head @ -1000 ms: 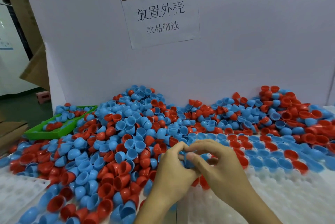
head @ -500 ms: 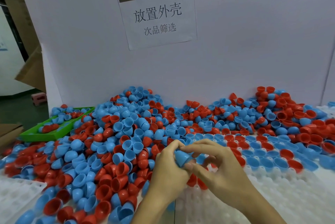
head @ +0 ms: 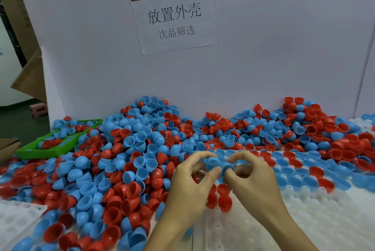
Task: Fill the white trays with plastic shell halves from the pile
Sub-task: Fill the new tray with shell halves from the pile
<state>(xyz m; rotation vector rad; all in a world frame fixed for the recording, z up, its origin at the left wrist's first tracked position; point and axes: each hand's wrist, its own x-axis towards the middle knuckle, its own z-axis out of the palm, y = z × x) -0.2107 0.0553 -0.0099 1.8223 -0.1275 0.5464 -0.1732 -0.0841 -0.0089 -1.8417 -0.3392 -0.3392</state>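
1. Since half a second ago, both my hands have drawn a little apart, and the single blue piece they pinched together now reads as two blue shell halves, one per hand.
2. My left hand (head: 187,184) pinches a blue shell half (head: 213,163) between thumb and curled forefinger; my right hand (head: 254,177) pinches a second blue half (head: 228,167) the same way. The two halves touch or nearly touch; I cannot tell which.
3. Both hands hover over the near edge of the pile of shell halves (head: 142,149), just above the right white tray (head: 304,220).
4. Hidden or unclear: my fingers cover much of both held halves, so I cannot tell which way their open sides face. My forearms run off the bottom edge. The far rows of the right tray hold blue and red halves, but the pile spills over them and the boundary is hard to make out.
5. A second white tray (head: 18,218) shows only a corner at the near left.
6. The halves are smooth, glossy plastic domes in red and blue, some rim-up like cups. The trays are matte white with rows of round dimples.
7. A green tray (head: 36,150) at far left holds a few halves. A paper sign (head: 174,17) with printed Chinese characters hangs on the white board (head: 284,47) behind.
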